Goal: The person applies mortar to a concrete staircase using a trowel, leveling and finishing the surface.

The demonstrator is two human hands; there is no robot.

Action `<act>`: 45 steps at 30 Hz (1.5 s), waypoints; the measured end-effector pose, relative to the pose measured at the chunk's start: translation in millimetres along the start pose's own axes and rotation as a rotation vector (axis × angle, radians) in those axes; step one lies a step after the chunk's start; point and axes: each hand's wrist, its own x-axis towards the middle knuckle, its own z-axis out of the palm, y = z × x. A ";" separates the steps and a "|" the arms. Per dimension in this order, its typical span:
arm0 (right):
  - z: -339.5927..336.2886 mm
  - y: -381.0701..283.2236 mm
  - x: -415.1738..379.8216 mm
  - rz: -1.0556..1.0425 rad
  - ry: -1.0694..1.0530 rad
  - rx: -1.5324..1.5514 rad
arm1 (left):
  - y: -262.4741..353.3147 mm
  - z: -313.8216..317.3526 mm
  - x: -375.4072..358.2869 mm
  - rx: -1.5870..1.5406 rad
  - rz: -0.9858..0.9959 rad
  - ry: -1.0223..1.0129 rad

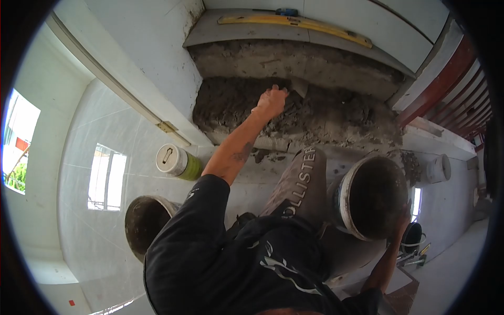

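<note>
My left hand (272,101) reaches forward over a step covered in wet grey mortar (231,107). It is closed round the handle of a trowel, whose blade (299,87) lies just right of the knuckles, at the back of the mortar bed. My right hand (403,218) grips the right side of a large bucket (344,202), its fingers partly hidden. Tilted beside my right leg, the bucket turns its dark mouth up towards me. Mortar residue coats its rim.
A yellow spirit level (294,21) and a blue tool (286,11) lie on the upper step. Left of me are a lidded white-and-green tub (178,161) and another bucket (144,223). On the right are a small white bucket (438,169), a dark pail (412,236) and red railings (451,89).
</note>
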 end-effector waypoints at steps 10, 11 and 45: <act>27.3 75.9 6.6 -0.153 0.020 -0.139 | -133.6 -24.2 -35.1 0.061 0.042 0.122; 22.1 39.7 7.2 0.181 -0.068 0.189 | -139.2 -29.2 -43.2 0.075 0.046 0.170; 6.3 -12.7 -9.7 0.505 0.199 0.467 | 367.4 80.7 -111.0 0.494 1.499 -0.771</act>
